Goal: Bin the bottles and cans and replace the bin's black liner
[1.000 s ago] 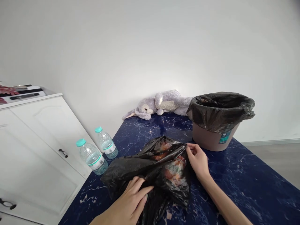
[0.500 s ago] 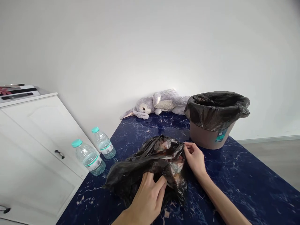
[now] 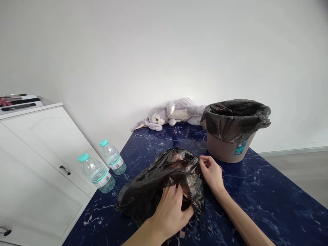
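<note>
A crumpled black plastic bag (image 3: 143, 191) lies on the dark blue marbled table, with reddish and pale contents showing faintly through its thin film. My left hand (image 3: 170, 210) reaches into the mouth of the bag, its thumb apart from the fingers; the fingertips are hidden inside. A small yellow-orange bit shows by those fingers, too little to name. At the bag's right side, my right hand (image 3: 212, 174) pinches the gathered edge of the plastic between thumb and fingers.
A brown bin (image 3: 225, 150) with a black liner (image 3: 230, 131) stands at the back right. Two water bottles (image 3: 98, 174) with teal caps stand at the left edge. A grey plush rabbit (image 3: 179, 109) lies by the wall. A white cabinet (image 3: 38, 153) is at left.
My left hand has moved slightly right and up, deeper into the bag's mouth, and its thumb has spread away from the fingers. My right hand keeps its pinch.
</note>
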Tool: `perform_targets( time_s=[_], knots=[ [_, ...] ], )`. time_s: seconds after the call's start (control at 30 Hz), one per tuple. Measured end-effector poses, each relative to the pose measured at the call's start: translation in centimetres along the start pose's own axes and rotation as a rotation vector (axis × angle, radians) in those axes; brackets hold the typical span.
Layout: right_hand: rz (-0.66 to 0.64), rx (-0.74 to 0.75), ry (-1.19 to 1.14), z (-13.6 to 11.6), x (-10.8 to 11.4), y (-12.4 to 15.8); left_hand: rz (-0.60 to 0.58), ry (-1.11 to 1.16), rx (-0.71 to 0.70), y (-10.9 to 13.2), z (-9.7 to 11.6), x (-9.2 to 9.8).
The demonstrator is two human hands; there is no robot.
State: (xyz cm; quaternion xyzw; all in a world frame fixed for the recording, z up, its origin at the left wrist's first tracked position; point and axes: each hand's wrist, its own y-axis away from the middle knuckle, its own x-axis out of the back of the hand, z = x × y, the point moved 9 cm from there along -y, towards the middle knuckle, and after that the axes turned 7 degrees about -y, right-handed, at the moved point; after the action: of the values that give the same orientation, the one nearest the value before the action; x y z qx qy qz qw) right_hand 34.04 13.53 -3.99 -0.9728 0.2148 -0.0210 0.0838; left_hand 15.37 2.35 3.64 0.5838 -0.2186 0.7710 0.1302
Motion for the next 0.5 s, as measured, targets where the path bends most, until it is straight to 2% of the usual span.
perform_targets(
  time_s=[0.1,0.23,0.5],
  knots=[
    [-0.002,0.006,-0.009,0.0,-0.1,0.0,0.001,0.005,0.026,-1.0,-0.7,-0.3],
    [0.0,0.018,-0.018,-0.1,-0.3,0.0,0.04,0.006,-0.005,-2.2,-1.5,-0.1],
    [0.006,0.026,-0.021,0.1,-0.3,0.0,-0.004,-0.044,0.014,-3.3,-3.5,-0.2]
  ],
)
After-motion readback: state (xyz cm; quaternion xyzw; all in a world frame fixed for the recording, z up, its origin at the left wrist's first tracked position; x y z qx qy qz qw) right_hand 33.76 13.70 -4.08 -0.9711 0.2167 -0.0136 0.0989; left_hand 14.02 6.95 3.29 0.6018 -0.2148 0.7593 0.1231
